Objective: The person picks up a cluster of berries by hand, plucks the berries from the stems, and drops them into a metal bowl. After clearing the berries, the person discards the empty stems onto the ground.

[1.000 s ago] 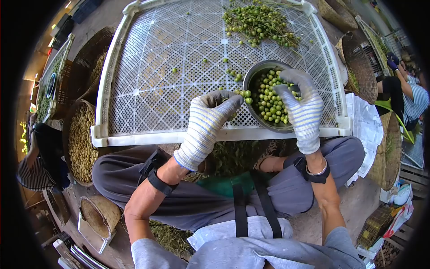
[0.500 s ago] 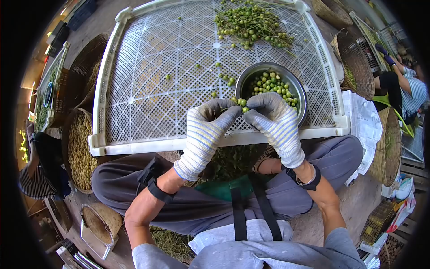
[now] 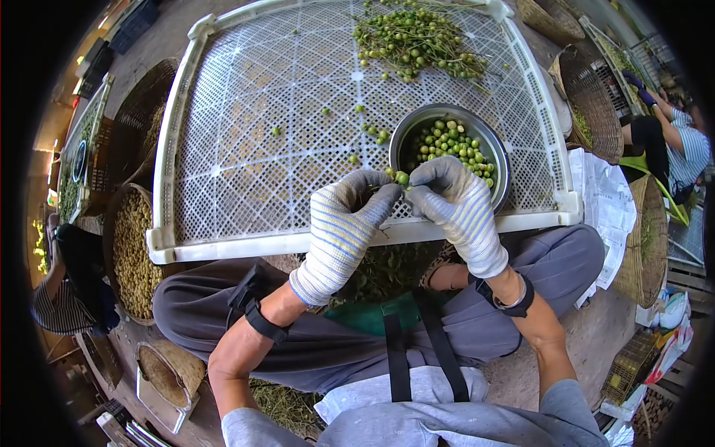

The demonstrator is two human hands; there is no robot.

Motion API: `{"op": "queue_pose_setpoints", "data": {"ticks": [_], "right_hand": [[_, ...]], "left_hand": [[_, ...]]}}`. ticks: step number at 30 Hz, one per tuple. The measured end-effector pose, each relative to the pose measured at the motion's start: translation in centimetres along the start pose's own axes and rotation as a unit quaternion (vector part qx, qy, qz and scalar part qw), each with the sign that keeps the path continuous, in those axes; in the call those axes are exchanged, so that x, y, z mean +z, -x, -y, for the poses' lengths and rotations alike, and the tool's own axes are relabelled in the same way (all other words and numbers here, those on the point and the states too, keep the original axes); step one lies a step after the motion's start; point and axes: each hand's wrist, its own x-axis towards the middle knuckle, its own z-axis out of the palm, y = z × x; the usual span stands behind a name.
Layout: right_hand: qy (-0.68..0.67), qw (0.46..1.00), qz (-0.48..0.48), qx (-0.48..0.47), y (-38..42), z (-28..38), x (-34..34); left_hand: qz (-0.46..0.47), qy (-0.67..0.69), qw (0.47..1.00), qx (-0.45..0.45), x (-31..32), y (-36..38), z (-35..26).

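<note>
My left hand [image 3: 344, 216], in a striped knit glove with grey fingertips, pinches a small sprig of round green berries [image 3: 402, 179]. The sprig pokes out between the two hands, over the near part of the white mesh tray [image 3: 253, 160]. My right hand [image 3: 456, 208], gloved the same way, has thumb and forefinger closed at the sprig's right end; what lies between them is hidden. Just beyond the right hand stands a metal bowl [image 3: 398, 138] partly filled with loose green berries [image 3: 450, 141]. Several single berries [image 3: 375, 132] lie on the mesh left of the bowl.
A heap of berries on stems [image 3: 417, 41] lies at the tray's far side. Left of the tray is a basket of pale round produce [image 3: 134, 257]. Woven baskets [image 3: 592, 104] and white sheeting [image 3: 607, 208] are on the right. Other people sit at both sides [image 3: 681, 149].
Fewer berries show between my fingertips than before. My right fingertips have drawn slightly apart from the sprig's berries, and my left hand has shifted barely. Bowl and heap stay put.
</note>
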Motion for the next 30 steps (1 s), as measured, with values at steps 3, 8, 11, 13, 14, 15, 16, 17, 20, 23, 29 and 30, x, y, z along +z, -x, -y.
{"op": "queue_pose_setpoints", "data": {"ticks": [3, 8, 11, 13, 14, 15, 16, 17, 20, 23, 29, 30], "right_hand": [[-0.041, 0.999, 0.021, 0.022, -0.2, 0.2, -0.6], [-0.121, 0.993, 0.0, 0.016, -0.9, 0.4, -0.7], [-0.017, 0.997, 0.019, 0.072, -0.6, 1.3, -0.2], [-0.014, 0.998, 0.013, 0.061, -0.6, 0.8, -0.1], [-0.012, 0.999, 0.007, 0.05, -0.6, 0.6, -0.1], [-0.012, 0.999, 0.006, 0.05, -0.6, 0.5, -0.2], [-0.023, 0.998, 0.014, 0.056, -0.6, 0.5, -0.3], [-0.034, 0.997, 0.023, 0.062, -0.7, 0.4, -0.4], [-0.122, 0.987, 0.07, 0.076, -0.9, -0.1, -1.3], [-0.192, 0.975, 0.071, 0.085, -1.2, 0.1, -1.8], [-0.068, 0.996, 0.034, 0.055, -1.3, 1.4, -1.6], [-0.037, 0.995, 0.076, 0.048, -1.2, 1.5, -1.4]], "left_hand": [[-0.008, -0.005, 1.0, -0.017, -0.2, -0.2, -0.2], [-0.019, -0.03, 0.999, 0.025, -0.4, -0.2, 0.1], [-0.012, -0.053, 0.998, 0.043, -0.1, 0.0, 0.2], [-0.009, -0.095, 0.993, 0.073, -0.1, 0.1, 0.4], [-0.007, -0.136, 0.985, 0.102, -0.1, 0.1, 0.5], [-0.006, -0.136, 0.985, 0.102, -0.1, 0.1, 0.3], [-0.001, -0.125, 0.989, 0.079, -0.1, 0.2, 0.1], [0.003, -0.113, 0.992, 0.056, -0.1, 0.2, -0.1], [0.011, -0.026, 1.0, 0.002, -0.4, -0.2, -0.5], [0.027, 0.033, 0.999, -0.009, -1.0, -0.8, -0.6], [0.069, 0.034, 0.996, -0.047, -1.2, -0.8, -0.9], [0.077, 0.006, 0.995, -0.057, -1.2, -0.8, -0.9]]}}
